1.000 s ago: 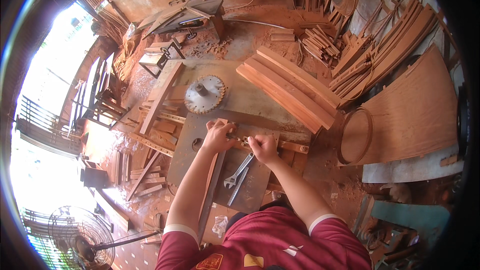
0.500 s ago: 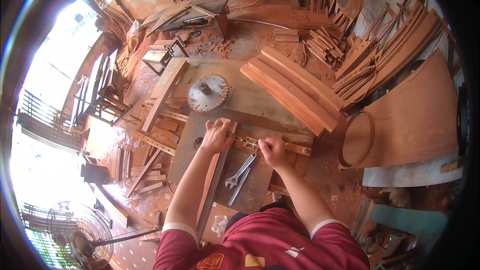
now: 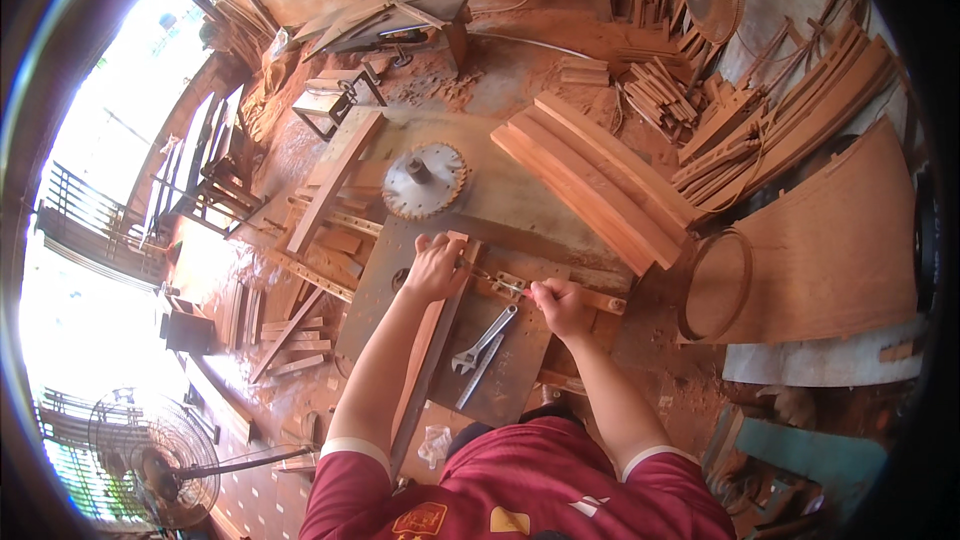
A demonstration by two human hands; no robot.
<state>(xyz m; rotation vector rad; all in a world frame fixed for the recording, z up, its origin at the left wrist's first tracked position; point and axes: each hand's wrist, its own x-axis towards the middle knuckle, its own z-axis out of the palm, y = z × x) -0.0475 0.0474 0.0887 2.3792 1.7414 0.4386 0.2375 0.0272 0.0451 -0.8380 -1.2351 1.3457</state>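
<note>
My left hand (image 3: 434,270) is closed over the far end of a long wooden strip (image 3: 428,340) that lies along a metal straightedge on the saw table. From beside its fingers a thin dark rod runs toward a small metal fitting (image 3: 508,286) on a wooden crossbar (image 3: 600,301). My right hand (image 3: 560,306) is closed in a pinch just right of that fitting. A small reddish tip shows at its fingers; the rest is hidden in the hand. Nearer to me lie an adjustable wrench (image 3: 484,340) and a steel ruler (image 3: 480,372) on the dark metal plate (image 3: 505,385).
A toothed circular saw blade (image 3: 425,181) lies flat beyond my left hand. Several reddish boards (image 3: 600,185) rest at the far right of the table. A curved wooden panel (image 3: 810,240) stands right, a wire fan (image 3: 150,465) at lower left. Wood pieces (image 3: 660,90) are piled behind.
My right hand has drawn slightly right, away from the metal fitting, and the reddish tip now shows. My left hand stays on the strip. The whole view has shifted a little.
</note>
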